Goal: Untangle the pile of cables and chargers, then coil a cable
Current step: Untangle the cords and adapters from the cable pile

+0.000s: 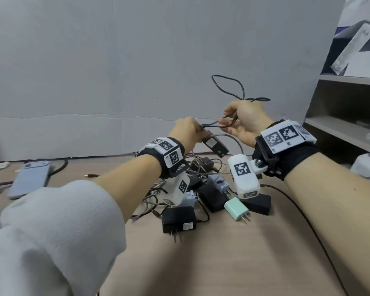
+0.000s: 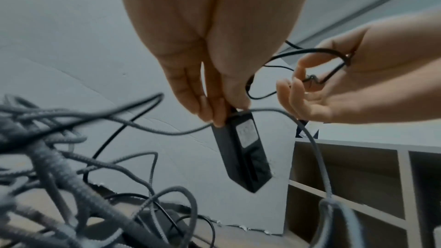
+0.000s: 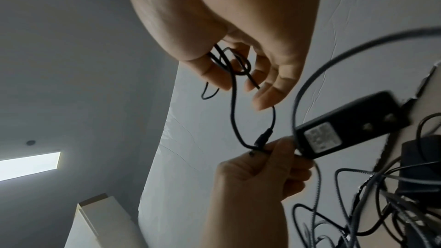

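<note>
My left hand point(image 1: 188, 131) grips the top end of a black power adapter point(image 1: 215, 145) and lifts it above the pile; its labelled face point(image 2: 247, 133) shows in the left wrist view. The adapter's thin black cable point(image 1: 229, 87) runs to my right hand point(image 1: 241, 122), which pinches it between thumb and fingers point(image 3: 222, 76), with loops standing above the hand. A grey braided cable point(image 2: 152, 131) drapes over the adapter. The pile of cables and chargers point(image 1: 203, 189) lies on the table below both wrists.
A mint-green plug point(image 1: 236, 209) and a black wall charger point(image 1: 178, 221) lie at the pile's front. A phone point(image 1: 31, 178) lies far left. A shelf unit point(image 1: 348, 116) stands at the right, a grey wall behind. A loose black cable point(image 1: 308, 223) runs along the table at the right.
</note>
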Tool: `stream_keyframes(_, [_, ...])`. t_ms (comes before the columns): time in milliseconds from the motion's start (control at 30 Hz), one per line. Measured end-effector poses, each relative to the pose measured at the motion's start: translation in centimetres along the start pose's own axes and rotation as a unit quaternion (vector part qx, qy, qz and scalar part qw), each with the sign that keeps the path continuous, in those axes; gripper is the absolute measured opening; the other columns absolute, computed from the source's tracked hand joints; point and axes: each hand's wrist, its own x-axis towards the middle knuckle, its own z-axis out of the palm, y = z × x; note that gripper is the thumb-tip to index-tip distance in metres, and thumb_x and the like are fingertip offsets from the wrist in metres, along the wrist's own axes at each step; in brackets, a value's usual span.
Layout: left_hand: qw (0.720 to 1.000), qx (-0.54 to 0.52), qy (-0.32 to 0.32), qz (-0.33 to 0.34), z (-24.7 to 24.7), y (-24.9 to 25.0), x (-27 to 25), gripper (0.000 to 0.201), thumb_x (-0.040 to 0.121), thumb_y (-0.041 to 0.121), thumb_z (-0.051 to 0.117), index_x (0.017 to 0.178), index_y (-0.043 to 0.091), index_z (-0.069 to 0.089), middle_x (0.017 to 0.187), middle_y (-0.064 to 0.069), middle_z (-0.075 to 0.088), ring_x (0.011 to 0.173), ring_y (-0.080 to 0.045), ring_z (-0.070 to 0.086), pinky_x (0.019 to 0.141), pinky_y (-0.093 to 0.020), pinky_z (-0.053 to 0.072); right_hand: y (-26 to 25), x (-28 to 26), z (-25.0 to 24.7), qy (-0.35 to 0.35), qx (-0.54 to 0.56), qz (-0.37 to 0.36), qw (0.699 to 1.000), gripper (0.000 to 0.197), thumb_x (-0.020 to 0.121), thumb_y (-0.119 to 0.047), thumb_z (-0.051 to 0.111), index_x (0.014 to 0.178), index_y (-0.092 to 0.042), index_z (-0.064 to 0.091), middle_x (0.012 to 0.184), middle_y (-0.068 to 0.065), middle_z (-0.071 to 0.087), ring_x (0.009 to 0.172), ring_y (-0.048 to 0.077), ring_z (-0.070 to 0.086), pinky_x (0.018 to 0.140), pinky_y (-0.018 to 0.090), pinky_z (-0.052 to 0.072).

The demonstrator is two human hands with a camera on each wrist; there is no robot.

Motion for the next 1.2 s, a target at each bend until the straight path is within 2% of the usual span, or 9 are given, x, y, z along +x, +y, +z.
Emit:
stream_keyframes(133, [0.997,0.065,0.044,-0.016,-0.5,-1.1,0.7,0.025,0.098,0.022,0.065,0.082,0.004,0.071,0.073,-0.01,0.059,0.064,-0.028,0.051,0.051,-0.025,0.035,1.4,0.0,-0.7,-0.012,-0.08,0.029,0.996,0.003,0.091,-0.002,0.055,0.092,-0.004,0.053,0.098,0.015,0.051,0.08,0.029,0.059,0.063,0.034,0.056])
stream_keyframes(267, [0.988,0.15,0.036,-0.006,-1.5,-1.8,1.1,0.019,0.097,0.022,0.065,0.086,0.01,0.074,0.074,-0.01,0.059,0.072,-0.036,0.059,0.061,-0.033,0.04,2.4,-0.2,-1.2,-0.077,-0.16,0.072,0.981,0.003,0.094,-0.003,0.056,0.095,-0.001,0.054,0.097,0.017,0.062,0.076,0.028,0.069,0.059,0.031,0.055])
stream_keyframes(467, [0.993,0.06,0.092,-0.037,-2.0,-2.5,2.0,0.031,0.095,0.028,0.068,0.068,0.014,0.067,0.066,-0.007,0.058,0.064,-0.028,0.052,0.058,-0.029,0.036,2.5,-0.6,-0.9,-0.091,-0.219,0.093,0.967,0.011,0.097,-0.013,0.06,0.09,-0.004,0.06,0.077,0.008,0.072,0.067,0.018,0.068,0.043,0.02,0.045])
stream_keyframes(600, [0.984,-0.011,0.177,-0.012,-3.7,-1.0,2.4,0.02,0.097,0.022,0.066,0.095,0.008,0.079,0.079,-0.009,0.066,0.067,-0.024,0.053,0.061,-0.025,0.036,1.6,-0.4,-0.5,-0.05,-0.186,0.043,0.98,0.012,0.094,-0.023,0.063,0.096,-0.011,0.062,0.081,0.008,0.07,0.06,0.015,0.059,0.043,0.02,0.04])
stream_keyframes(700, [0.978,-0.028,0.203,0.035,-5.6,0.2,2.7,0.02,0.098,0.018,0.061,0.096,0.007,0.078,0.089,-0.011,0.071,0.076,-0.023,0.056,0.061,-0.019,0.034,0.5,-0.4,-0.3,-0.039,-0.095,0.03,0.994,0.019,0.093,-0.037,0.066,0.095,-0.019,0.059,0.072,0.005,0.061,0.056,0.016,0.053,0.041,0.019,0.031])
stream_keyframes(867, [0.99,-0.061,0.128,0.008,-8.4,-0.1,2.8,0.035,0.107,0.024,0.045,0.088,0.008,0.07,0.089,-0.008,0.074,0.057,-0.004,0.059,0.051,-0.012,0.045,-0.2,-0.7,-0.3,-0.053,0.05,0.076,0.994,0.047,0.084,-0.055,0.073,0.097,-0.017,0.049,0.08,0.009,0.058,0.064,0.022,0.058,0.04,0.022,0.037])
stream_keyframes(1000, [0.994,-0.094,0.038,-0.042,-9.2,-1.8,2.1,0.04,0.109,0.021,0.039,0.079,0.01,0.063,0.093,-0.024,0.074,0.082,-0.032,0.073,0.085,-0.048,0.06,0.6,-0.6,-0.2,-0.045,0.084,0.117,0.988,0.066,0.081,-0.047,0.08,0.134,-0.024,0.049,0.123,0.021,0.056,0.097,0.033,0.066,0.054,0.03,0.057])
stream_keyframes(1067, [0.995,-0.055,0.031,-0.072,-9.5,-2.5,1.9,0.042,0.109,0.02,0.037,0.077,0.009,0.062,0.095,-0.026,0.074,0.082,-0.034,0.072,0.087,-0.048,0.058,1.0,-0.2,-0.2,-0.034,0.067,0.149,0.986,0.068,0.078,-0.043,0.083,0.136,-0.035,0.049,0.139,0.025,0.04,0.118,0.04,0.054,0.06,0.036,0.061])
stream_keyframes(1200, [0.994,0.038,0.017,-0.104,-10.1,-3.5,1.4,0.04,0.106,0.018,0.038,0.084,0.006,0.07,0.094,-0.018,0.076,0.093,-0.029,0.073,0.089,-0.037,0.057,1.8,0.7,-0.7,-0.025,0.004,0.241,0.97,0.087,0.082,-0.036,0.081,0.15,-0.03,0.027,0.126,0.036,0.05,0.097,0.045,0.066,0.056,0.045,0.062])
